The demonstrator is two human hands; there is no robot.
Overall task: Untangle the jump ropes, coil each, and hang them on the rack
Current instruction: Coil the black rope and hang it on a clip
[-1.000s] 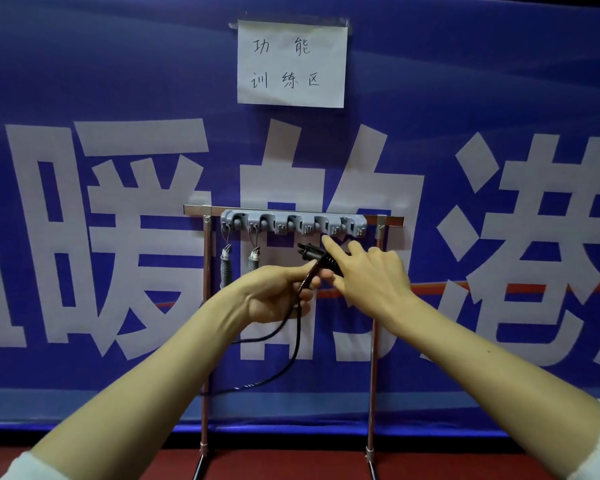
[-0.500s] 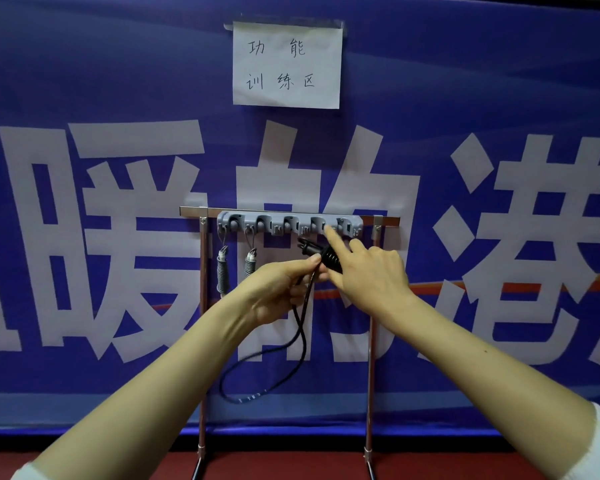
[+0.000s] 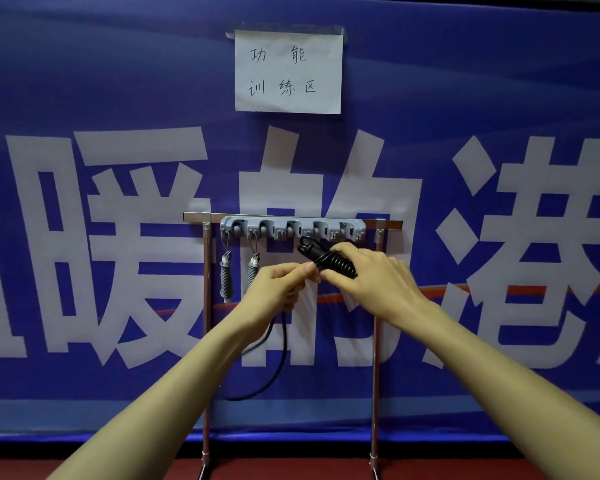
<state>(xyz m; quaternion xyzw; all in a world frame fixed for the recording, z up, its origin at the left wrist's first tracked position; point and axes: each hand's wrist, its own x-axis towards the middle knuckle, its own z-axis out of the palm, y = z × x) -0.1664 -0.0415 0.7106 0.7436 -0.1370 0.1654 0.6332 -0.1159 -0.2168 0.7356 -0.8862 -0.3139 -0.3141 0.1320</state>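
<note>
Blue banner with large white characters fills the background, and a handwritten paper sign is taped near its top. In front of it, the right hand curls its fingers round the black jump rope, whose cord is wound in tight turns. The rope's handle end pokes out up and left of the fingers, just below the hook strip. The left hand pinches the same rope between thumb and fingertips, just beside the wound part. From under the left hand the loose cord drops in a long loop between the forearms. Behind the hands stands the rack, a metal frame on two legs with the grey strip on its top bar. Two grey coiled ropes hang from the strip's two leftmost hooks. Red floor shows along the bottom.
</note>
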